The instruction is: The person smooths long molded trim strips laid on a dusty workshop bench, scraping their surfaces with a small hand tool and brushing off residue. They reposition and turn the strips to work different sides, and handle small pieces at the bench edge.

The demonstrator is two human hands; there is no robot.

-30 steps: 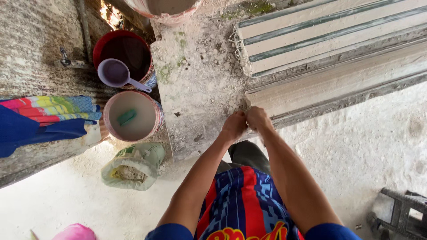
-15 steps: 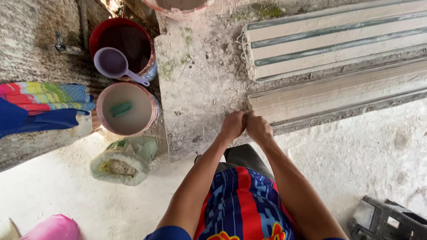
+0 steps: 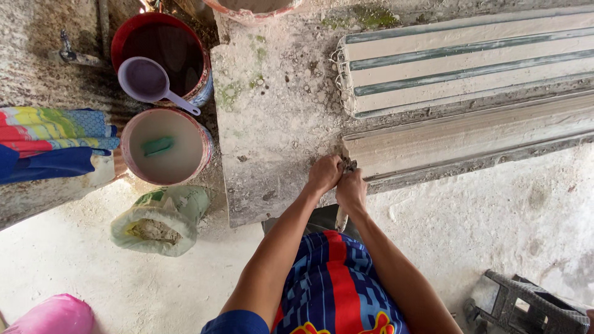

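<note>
Two-handed grip: hold left hand [image 3: 325,174] and right hand [image 3: 351,190] closed and pressed side by side around the small dark piece [image 3: 348,165] at the near-left end of the grey cornice moulding [image 3: 470,139] lying on the concrete slab [image 3: 272,124]. Press evenly with wrists low and forearms converging from the lap, elbows bent, sparing that fragile end.

Two buckets [image 3: 162,46] [image 3: 166,147], one scoop [image 3: 148,81], one sack [image 3: 162,219], two mouldings [image 3: 470,59] [image 3: 470,139]
</note>
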